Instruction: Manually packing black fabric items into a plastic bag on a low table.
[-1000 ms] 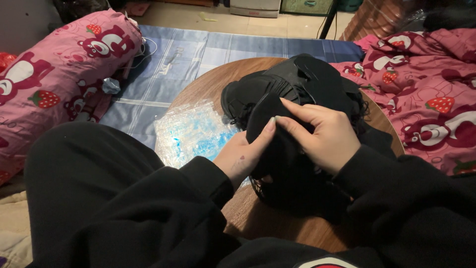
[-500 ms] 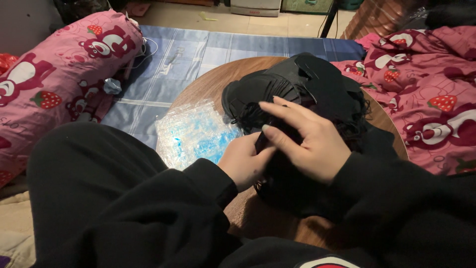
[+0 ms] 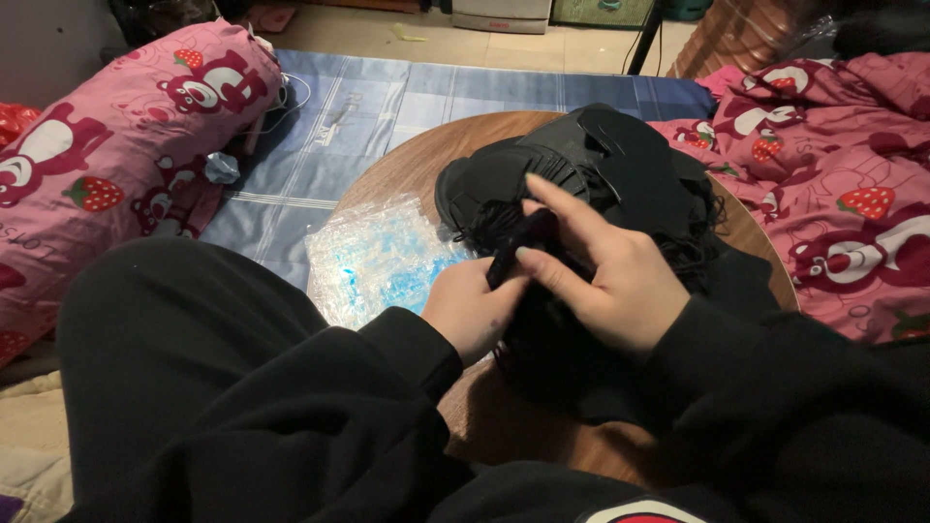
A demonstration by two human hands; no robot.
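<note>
Fingers of the right hand [image 3: 610, 281] spread over a small black fabric piece [image 3: 518, 247], the thumb and forefinger pinching its upper end while the others stretch out loosely. Below it, the left hand [image 3: 473, 310] curls around the same piece from underneath, thumb pressed to its lower end. That piece is held just above a heap of black fabric pieces [image 3: 601, 169] piled on a round wooden table [image 3: 407, 169]. Just beside the left hand, a clear plastic bag with blue contents [image 3: 373, 257] lies flat on the tabletop. Both arms wear black sleeves. A pink cartoon-print pillow [image 3: 126, 145] rests at left on a blue checked mat [image 3: 387, 97], and a matching pink blanket [image 3: 833, 184] lies at right.
</note>
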